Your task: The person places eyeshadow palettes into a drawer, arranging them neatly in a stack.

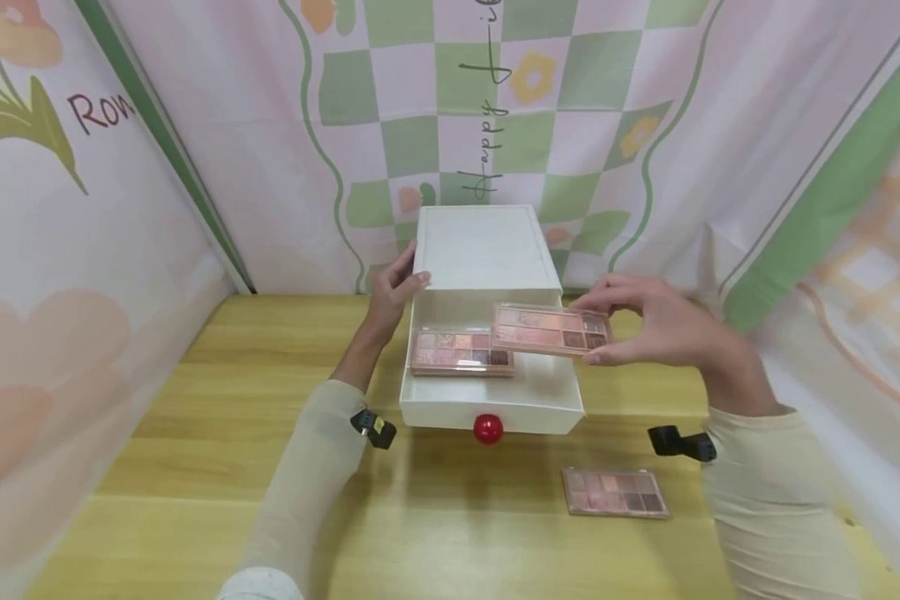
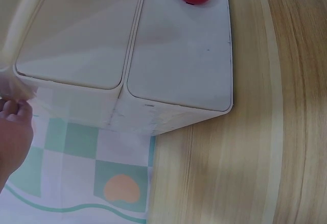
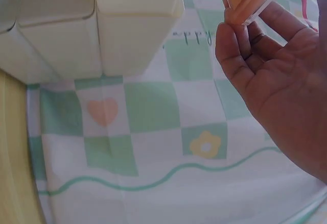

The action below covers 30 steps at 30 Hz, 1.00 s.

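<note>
Beside checked fabric (image 1: 468, 79), a white cabinet (image 1: 487, 247) is being gripped by the left hand (image 1: 392, 297), a palette (image 1: 546, 327) by the right hand (image 1: 652, 321).

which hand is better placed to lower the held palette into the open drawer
Probably the right hand: it already pinches the palette by one end, above the open drawer. The left hand rests against the cabinet's side.

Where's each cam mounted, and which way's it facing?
Head: on head, facing forward and down at cabinet and held palette; left hand, right hand, sleeves show.
Left wrist: on wrist, facing drawer fronts; left hand at edge.
Right wrist: on wrist, facing cabinet, cloth; right hand at right.
Both wrist views share cabinet and cloth.
</note>
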Motion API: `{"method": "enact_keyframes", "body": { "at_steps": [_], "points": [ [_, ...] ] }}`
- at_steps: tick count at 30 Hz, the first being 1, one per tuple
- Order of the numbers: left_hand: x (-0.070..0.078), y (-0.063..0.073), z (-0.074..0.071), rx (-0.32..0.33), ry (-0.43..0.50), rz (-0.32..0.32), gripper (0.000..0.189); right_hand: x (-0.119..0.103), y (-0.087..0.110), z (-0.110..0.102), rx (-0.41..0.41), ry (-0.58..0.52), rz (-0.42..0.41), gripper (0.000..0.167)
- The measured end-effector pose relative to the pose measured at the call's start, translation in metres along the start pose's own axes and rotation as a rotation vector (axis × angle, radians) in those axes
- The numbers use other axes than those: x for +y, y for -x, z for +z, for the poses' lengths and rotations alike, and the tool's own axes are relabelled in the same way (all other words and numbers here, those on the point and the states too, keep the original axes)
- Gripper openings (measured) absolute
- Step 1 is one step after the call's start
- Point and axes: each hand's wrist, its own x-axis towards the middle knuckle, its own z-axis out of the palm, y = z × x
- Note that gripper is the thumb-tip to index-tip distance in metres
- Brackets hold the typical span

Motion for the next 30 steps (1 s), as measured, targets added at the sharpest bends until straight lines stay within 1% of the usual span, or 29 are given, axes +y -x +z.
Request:
{"method": "enact_keyframes", "body": {
  "at_steps": [1, 4, 10, 17, 23, 26, 30],
  "points": [
    [0.000, 0.000, 0.000, 0.000, -0.001, 0.000, 0.077, 0.000, -0.004, 0.002, -0.008, -0.013, -0.011, 0.049],
    [0.001, 0.000, 0.001, -0.004, 0.002, 0.000, 0.077, -0.002, -0.013, 0.009, -0.020, -0.048, 0.003, 0.049],
    [0.001, 0.000, 0.002, -0.013, 0.009, 0.005, 0.075, -0.004, -0.029, 0.022, -0.039, -0.048, 0.056, 0.046],
    [-0.001, -0.001, 0.000, -0.004, 0.012, 0.004, 0.075, -0.008, -0.046, 0.038, -0.073, -0.078, 0.044, 0.043],
    [-0.002, -0.001, 0.000, 0.004, 0.009, 0.002, 0.077, -0.015, -0.057, 0.049, -0.108, -0.061, 0.045, 0.044],
    [-0.002, -0.001, 0.000, 0.003, 0.005, 0.003, 0.077, -0.018, -0.060, 0.054, -0.119, -0.040, 0.051, 0.045],
    [-0.002, -0.001, -0.001, -0.003, 0.006, 0.006, 0.078, -0.021, -0.063, 0.060, -0.136, -0.040, 0.058, 0.046]
  ]
}}
